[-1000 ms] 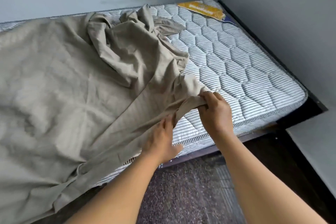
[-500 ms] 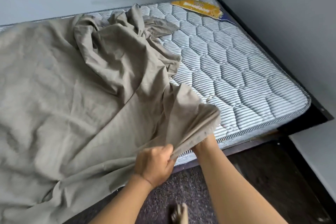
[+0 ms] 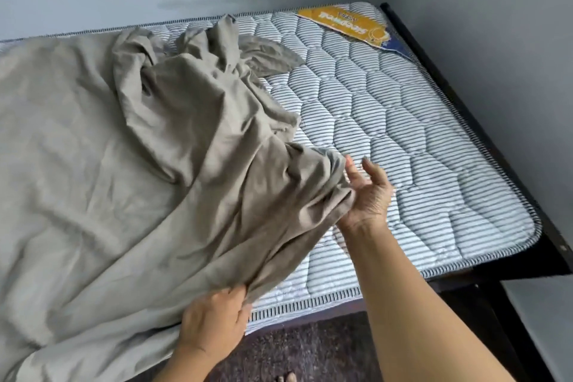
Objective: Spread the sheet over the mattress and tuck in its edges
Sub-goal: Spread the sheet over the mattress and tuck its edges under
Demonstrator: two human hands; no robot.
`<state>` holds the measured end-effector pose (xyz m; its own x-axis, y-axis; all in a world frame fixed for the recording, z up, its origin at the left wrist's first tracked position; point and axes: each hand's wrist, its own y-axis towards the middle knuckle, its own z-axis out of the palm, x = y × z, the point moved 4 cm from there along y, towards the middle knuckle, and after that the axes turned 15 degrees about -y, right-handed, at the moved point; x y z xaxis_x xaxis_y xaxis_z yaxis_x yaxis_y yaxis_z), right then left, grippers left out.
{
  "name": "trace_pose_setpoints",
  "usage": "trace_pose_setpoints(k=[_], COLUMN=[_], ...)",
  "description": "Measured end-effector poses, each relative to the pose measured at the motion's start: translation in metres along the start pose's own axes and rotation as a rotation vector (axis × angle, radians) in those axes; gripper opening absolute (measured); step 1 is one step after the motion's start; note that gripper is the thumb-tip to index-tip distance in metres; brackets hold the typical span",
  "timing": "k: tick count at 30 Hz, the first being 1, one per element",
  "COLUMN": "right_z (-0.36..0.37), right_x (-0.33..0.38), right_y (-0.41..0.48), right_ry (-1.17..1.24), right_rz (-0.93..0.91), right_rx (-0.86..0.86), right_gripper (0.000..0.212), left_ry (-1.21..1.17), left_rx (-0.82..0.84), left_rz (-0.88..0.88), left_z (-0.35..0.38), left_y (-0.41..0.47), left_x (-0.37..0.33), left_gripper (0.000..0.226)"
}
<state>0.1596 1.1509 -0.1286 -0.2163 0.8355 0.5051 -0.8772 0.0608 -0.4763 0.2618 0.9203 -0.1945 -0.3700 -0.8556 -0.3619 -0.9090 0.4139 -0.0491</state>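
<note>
A grey-beige sheet (image 3: 93, 164) covers the left part of the striped quilted mattress (image 3: 403, 139) and lies bunched in folds near the middle. The mattress's right half is bare. My left hand (image 3: 214, 316) grips the sheet's hem at the mattress's near edge, fingers curled into the cloth. My right hand (image 3: 366, 192) is over the mattress, palm turned up and fingers spread, and touches a lifted fold of the sheet at its right end. The cloth hides the thumb.
A yellow label (image 3: 344, 25) lies at the mattress's far right corner. A dark bed frame (image 3: 459, 96) runs along the right side, close to the grey walls. Dark speckled floor (image 3: 310, 344) is at my feet, with toes (image 3: 285, 377) showing at the bottom.
My right hand let go of the fold it gripped and now reaches farther over the mattress with fingers spread. The fold has moved right. My left hand slid down to the hem.
</note>
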Motion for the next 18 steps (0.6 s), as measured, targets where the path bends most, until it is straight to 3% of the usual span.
trace_pose_setpoints(k=[2, 5, 7, 10, 12, 14, 16, 18], right_z=[-0.004, -0.011, -0.017, -0.028, -0.032, -0.041, -0.047, -0.057], right_x=[-0.007, -0.015, -0.021, -0.01, 0.005, 0.033, 0.065, 0.099], right_y=[0.005, 0.011, 0.013, 0.007, 0.004, 0.007, 0.007, 0.009], right_ry=[-0.17, -0.35, -0.397, -0.51, -0.502, -0.393, -0.099, 0.15], right_rz=[0.197, 0.41, 0.528, 0.606, 0.541, 0.369, 0.179, 0.017], right_rx=[-0.006, 0.016, 0.044, 0.059, 0.046, 0.007, 0.02, 0.066], right_gripper=[0.044, 0.046, 0.054, 0.05, 0.034, 0.016, 0.012, 0.015], left_ry=[-0.027, -0.094, -0.118, -0.178, -0.158, -0.102, -0.105, -0.088], left_rx=[-0.013, -0.041, -0.048, -0.009, 0.013, -0.006, -0.058, -0.037], left_rz=[-0.014, -0.027, -0.068, -0.292, -0.375, -0.348, -0.308, -0.293], left_z=[0.001, -0.002, 0.003, 0.013, 0.017, 0.013, 0.007, 0.004], left_y=[0.004, 0.034, 0.058, 0.082, 0.083, 0.086, 0.09, 0.097], left_x=[-0.011, -0.051, -0.083, -0.112, -0.115, -0.12, -0.122, -0.124], left_gripper=[0.029, 0.069, 0.082, 0.07, 0.055, 0.038, 0.023, 0.025])
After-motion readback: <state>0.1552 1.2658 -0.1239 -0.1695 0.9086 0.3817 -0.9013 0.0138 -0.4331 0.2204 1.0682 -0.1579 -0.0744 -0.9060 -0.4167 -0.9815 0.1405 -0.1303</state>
